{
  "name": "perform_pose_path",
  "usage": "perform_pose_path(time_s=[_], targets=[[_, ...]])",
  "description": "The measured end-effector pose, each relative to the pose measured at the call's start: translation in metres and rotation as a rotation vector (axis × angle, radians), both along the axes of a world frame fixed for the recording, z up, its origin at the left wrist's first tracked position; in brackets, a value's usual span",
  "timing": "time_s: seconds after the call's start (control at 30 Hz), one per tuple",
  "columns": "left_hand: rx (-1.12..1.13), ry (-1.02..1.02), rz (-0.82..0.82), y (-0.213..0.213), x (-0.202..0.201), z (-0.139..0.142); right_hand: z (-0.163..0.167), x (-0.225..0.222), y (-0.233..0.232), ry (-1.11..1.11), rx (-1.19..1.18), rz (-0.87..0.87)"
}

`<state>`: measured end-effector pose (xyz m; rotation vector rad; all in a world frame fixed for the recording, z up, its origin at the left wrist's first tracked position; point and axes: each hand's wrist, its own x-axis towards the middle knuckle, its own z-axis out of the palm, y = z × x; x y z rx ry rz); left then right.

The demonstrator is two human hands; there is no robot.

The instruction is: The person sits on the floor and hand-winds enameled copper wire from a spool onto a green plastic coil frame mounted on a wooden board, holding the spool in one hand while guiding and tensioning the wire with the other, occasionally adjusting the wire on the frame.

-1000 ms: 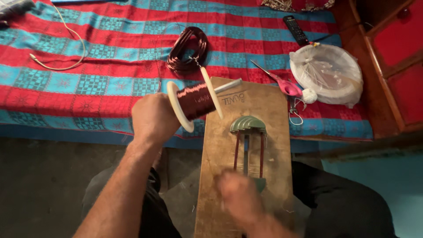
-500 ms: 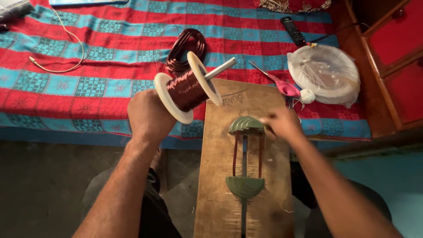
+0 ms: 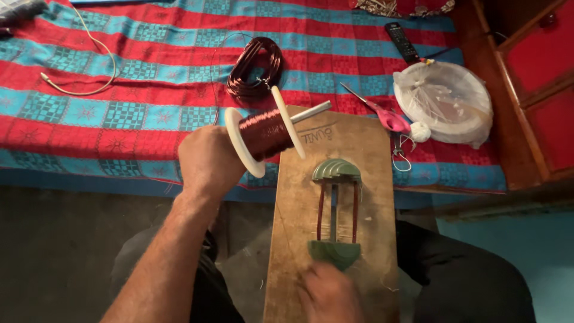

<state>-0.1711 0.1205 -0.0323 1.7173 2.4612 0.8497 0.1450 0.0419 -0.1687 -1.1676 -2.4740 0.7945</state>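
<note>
Partly wound — thin copper strands on both sides of former (image 3: 336, 212); spool (image 3: 265, 133) nearly full. Left hand (image 3: 206, 161) gripping spool; right hand (image 3: 329, 293) blurred, grip unclear.

Pretty dim room overall, with the light falling mostly on the bed (image 3: 89, 137), which is covered in a red and turquoise striped cloth with a checkered pattern. Off to the right there's a dark wooden cabinet (image 3: 532, 84) with red panel doors. The floor (image 3: 66, 251) below the bed edge looks dark grey, and a teal patch (image 3: 514, 245) shows at lower right.
</note>
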Motion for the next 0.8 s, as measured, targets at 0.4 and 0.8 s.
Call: perform_pose_path(time_s=[0.4,0.8], targets=[[0.127,-0.091,0.060,0.003,-0.006,-0.009,0.032,0.044,0.244,-0.200,-0.227,-0.438],[0.046,-0.124,0.085,-0.001,-0.005,0.000,0.037,-0.047,0.063,-0.160,0.340,0.157]])
